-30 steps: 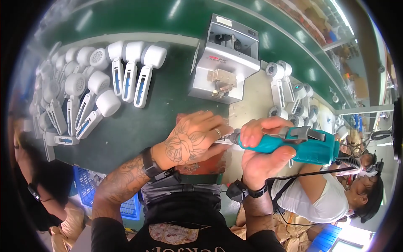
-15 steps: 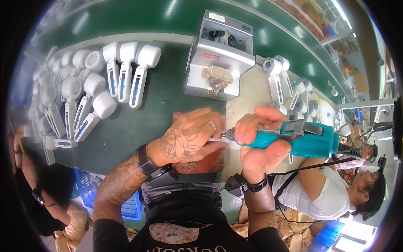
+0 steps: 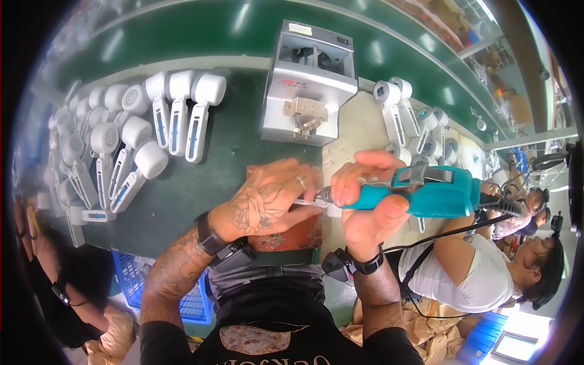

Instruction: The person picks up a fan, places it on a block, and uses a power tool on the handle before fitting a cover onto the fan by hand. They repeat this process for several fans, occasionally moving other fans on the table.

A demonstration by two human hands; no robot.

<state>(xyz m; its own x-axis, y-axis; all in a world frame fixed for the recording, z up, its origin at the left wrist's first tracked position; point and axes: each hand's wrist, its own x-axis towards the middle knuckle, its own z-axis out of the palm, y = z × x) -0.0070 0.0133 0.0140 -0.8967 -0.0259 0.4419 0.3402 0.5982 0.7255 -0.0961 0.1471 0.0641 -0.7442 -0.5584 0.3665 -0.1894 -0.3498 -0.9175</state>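
My left hand [image 3: 264, 198] is closed around a small white part [image 3: 313, 201], mostly hidden under the fingers, above the red mat [image 3: 286, 240]. My right hand [image 3: 368, 210] grips a teal electric screwdriver [image 3: 435, 193], held roughly level with its cord trailing to the right. The screwdriver's tip points left and meets the white part at my left fingertips. Whether a screw sits under the tip is hidden.
Many white handheld fans [image 3: 198, 121] with blue strips lie at the left. More fans [image 3: 395, 109] are at the right. A grey metal machine [image 3: 313, 85] stands behind my hands. A blue crate [image 3: 131, 286] is below the bench edge; a person [image 3: 462, 271] sits at the right.
My view has shifted slightly, so the hands and screwdriver appear a little further left. Both grips and the tip's contact with the white part look the same.
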